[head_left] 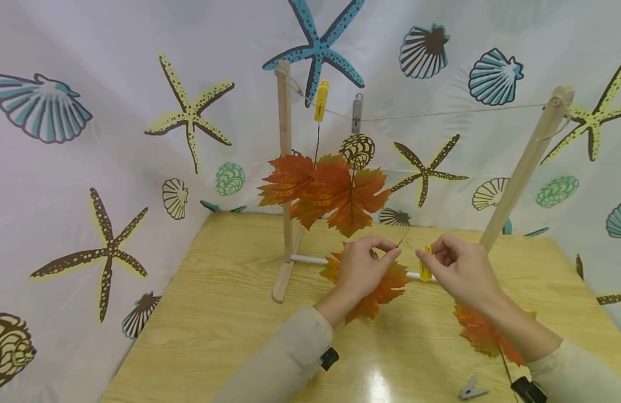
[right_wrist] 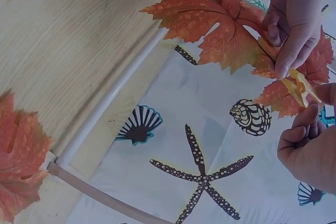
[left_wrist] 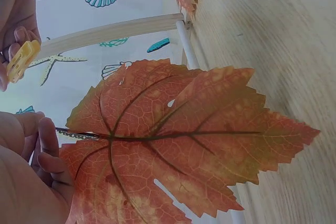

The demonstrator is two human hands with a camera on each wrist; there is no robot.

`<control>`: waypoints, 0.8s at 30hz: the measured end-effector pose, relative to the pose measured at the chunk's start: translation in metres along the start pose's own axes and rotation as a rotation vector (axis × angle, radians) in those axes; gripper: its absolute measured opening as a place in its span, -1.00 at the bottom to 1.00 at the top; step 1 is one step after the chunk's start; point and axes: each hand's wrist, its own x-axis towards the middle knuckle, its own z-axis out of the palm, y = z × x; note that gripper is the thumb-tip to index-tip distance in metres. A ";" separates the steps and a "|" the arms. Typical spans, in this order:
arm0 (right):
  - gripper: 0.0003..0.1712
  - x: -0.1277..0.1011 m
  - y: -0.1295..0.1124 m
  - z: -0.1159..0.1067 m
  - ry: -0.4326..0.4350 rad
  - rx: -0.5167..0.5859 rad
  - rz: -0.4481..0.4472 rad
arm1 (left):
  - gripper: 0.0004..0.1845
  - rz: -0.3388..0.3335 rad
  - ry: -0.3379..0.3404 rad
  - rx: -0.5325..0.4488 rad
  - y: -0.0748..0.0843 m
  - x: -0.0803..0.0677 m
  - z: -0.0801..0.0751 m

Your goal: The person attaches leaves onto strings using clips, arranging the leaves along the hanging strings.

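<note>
- Nearest the head camera, a grey clothespin (head_left: pixel 473 387) lies loose on the wooden table (head_left: pixel 215 313), right at the bottom edge of the frame beside the right sleeve.
- Left hand (head_left: pixel 363 266) pinches the thin stem of an orange maple leaf (head_left: pixel 378 288) between thumb and fingertips; the leaf hangs below the hand, above the table, and the hand covers much of it in the head view. The left wrist view shows its veined face (left_wrist: pixel 178 140) almost whole.
- Right hand (head_left: pixel 459 268) grips a yellow clothespin (head_left: pixel 426 263) with curled fingers, just beside the leaf stem; whether the pin's jaws touch the stem cannot be made out.
- Another orange leaf (head_left: pixel 484 330) lies flat on the table, partly hidden under the right forearm.
- Two more orange leaves (head_left: pixel 325 190) hang on the string (head_left: pixel 441 113), overlapping so that their outlines merge. One hangs from a yellow pin (head_left: pixel 321 101), the other from a grey pin (head_left: pixel 357 113).
- Count: four leaves, four pins (two yellow, two grey).
- Two wooden posts carry the string: the left post (head_left: pixel 285 168) stands behind the hanging leaves, and the right post (head_left: pixel 524 168) leans, its foot hidden behind the right hand. A white rod (head_left: pixel 310 259) joins their bases; its middle is covered by the hands and the held leaf.
- Behind everything hangs a white curtain (head_left: pixel 89 168) printed with starfish and shells.
</note>
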 end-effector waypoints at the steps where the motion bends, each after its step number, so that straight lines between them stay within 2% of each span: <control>1: -0.77 0.001 -0.001 0.000 0.007 -0.005 -0.008 | -0.88 0.002 0.004 -0.008 0.001 0.000 0.000; 7: -0.81 0.010 -0.005 -0.005 0.037 -0.016 -0.065 | -0.84 -0.005 0.015 -0.059 0.006 0.004 -0.001; 11: -0.81 0.018 -0.007 -0.009 0.038 0.010 -0.078 | -0.83 -0.007 0.050 -0.094 0.011 0.010 -0.002; 14: -0.81 0.023 -0.009 -0.011 0.034 0.025 -0.069 | -0.84 -0.008 0.066 -0.094 0.016 0.014 -0.004; 18: -0.79 0.027 -0.011 -0.014 0.022 0.023 -0.032 | -0.85 -0.025 0.056 -0.087 0.022 0.017 -0.006; 24: -0.77 0.028 -0.011 -0.015 0.013 0.030 0.001 | -0.85 -0.051 0.050 -0.092 0.021 0.019 -0.007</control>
